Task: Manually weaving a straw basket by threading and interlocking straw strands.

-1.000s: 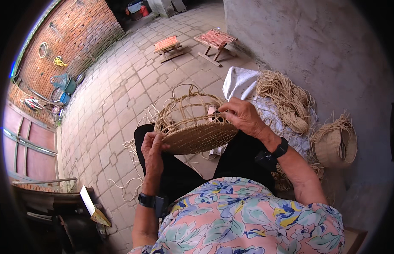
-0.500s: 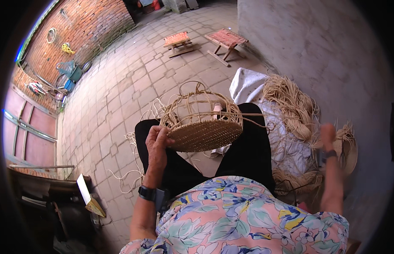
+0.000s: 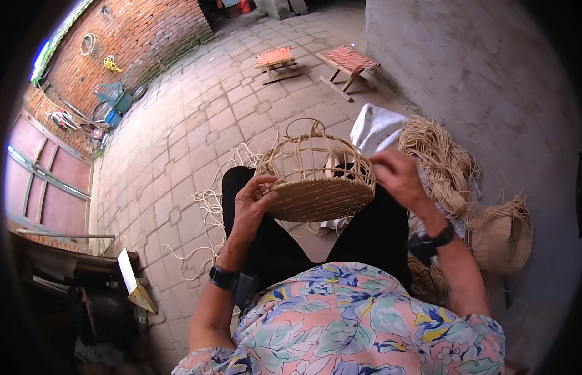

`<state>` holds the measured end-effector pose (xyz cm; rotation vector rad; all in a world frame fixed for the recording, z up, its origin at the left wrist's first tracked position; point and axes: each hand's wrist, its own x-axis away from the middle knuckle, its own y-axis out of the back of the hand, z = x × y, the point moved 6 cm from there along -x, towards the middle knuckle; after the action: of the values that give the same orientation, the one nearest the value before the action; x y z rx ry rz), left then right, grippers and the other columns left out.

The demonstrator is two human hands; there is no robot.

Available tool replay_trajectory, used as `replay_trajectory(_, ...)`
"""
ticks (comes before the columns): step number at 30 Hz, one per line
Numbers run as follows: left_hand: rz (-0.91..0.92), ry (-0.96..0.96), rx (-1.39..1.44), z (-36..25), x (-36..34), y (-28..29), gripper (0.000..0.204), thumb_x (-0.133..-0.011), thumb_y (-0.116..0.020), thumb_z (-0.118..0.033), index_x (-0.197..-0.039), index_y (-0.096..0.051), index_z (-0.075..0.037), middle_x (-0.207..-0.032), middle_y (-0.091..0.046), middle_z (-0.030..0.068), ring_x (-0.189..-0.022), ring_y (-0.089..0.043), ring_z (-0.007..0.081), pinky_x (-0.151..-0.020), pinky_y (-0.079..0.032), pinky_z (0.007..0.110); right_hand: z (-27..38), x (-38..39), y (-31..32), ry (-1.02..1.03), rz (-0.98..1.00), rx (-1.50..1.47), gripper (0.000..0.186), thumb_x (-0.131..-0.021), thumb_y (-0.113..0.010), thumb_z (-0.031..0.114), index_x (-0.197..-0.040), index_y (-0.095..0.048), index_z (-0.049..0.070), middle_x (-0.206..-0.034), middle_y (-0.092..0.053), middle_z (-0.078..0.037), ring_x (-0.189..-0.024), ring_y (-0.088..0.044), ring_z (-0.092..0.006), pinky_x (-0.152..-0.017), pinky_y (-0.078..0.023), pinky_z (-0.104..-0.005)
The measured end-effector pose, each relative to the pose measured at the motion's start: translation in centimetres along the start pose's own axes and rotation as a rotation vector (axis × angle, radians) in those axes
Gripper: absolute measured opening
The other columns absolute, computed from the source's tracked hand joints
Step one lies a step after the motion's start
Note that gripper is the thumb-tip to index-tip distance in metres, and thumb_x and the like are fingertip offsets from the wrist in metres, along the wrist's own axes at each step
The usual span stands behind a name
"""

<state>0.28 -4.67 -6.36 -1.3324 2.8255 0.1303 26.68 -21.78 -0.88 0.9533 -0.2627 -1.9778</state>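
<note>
A half-woven straw basket [image 3: 319, 200] rests over my black-trousered knees, its flat woven base toward me and open cord framework above. My left hand [image 3: 253, 200] grips its left edge near the base, fingers curled round it. My right hand [image 3: 400, 178] is at the basket's right side, fingers closed at the rim; what they pinch is hidden. To the right lie a large bundle of straw cord [image 3: 438, 159] on white cloth [image 3: 372, 128] and a second, closely woven basket [image 3: 500, 240] topped with loose strands. More strands trail on the paving at my left.
Two folding stools [image 3: 275, 59] [image 3: 346, 62] stand on the paved yard. A plastered wall [image 3: 478, 75] rises at the right. At the left are a brick wall [image 3: 128, 37] with hung coils, buckets [image 3: 116, 106], a pink metal door [image 3: 47, 175] and dark clutter [image 3: 84, 300] near me.
Half a second ago my right hand was out at the right beside the second basket; it is now back at the held basket. The held basket and my left hand have shifted slightly rightward in view.
</note>
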Motion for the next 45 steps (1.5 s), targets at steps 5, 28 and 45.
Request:
replay_trajectory(5, 0.003, -0.069, 0.047, 0.0, -0.2, -0.2, 0.022, -0.085, -0.068, -0.007, -0.108, -0.065, -0.007, -0.075, -0.051, -0.0090, -0.067, -0.044, -0.0001, -0.059, -0.038, 0.016, 7.2, -4.2, -8.3, 0.267, 0.109, 0.017, 0.020, -0.076, -0.055, -0.005, -0.095, -0.062, 0.001, -0.084, -0.061, -0.015, -0.076, -0.062, -0.0320, -0.067, -0.049, -0.0386)
replay_trajectory(28, -0.269, -0.501, -0.836, -7.4, 1.6, -1.2, 0.029, -0.074, -0.069, -0.002, -0.103, -0.064, -0.007, -0.101, -0.057, 0.0046, -0.083, -0.056, 0.0175, -0.071, -0.047, 0.030, 7.7, -3.5, -8.7, 0.298, 0.275, 0.005, 0.015, -0.072, -0.057, -0.003, -0.086, -0.055, 0.002, -0.082, -0.056, -0.014, -0.080, -0.059, -0.0353, -0.072, -0.047, -0.0435)
replay_trajectory(45, 0.054, -0.883, -1.135, -9.8, -0.9, -11.1, 0.039, -0.062, -0.080, -0.019, -0.098, -0.064, -0.017, -0.100, -0.058, 0.0006, -0.092, -0.052, 0.0216, -0.080, -0.035, 0.037, -5.7, 9.7, -4.0, -0.818, -0.139, -1.368, 0.047, -0.090, -0.060, 0.024, -0.133, -0.044, 0.014, -0.078, -0.061, -0.007, -0.061, -0.057, -0.0119, -0.054, -0.047, -0.0276)
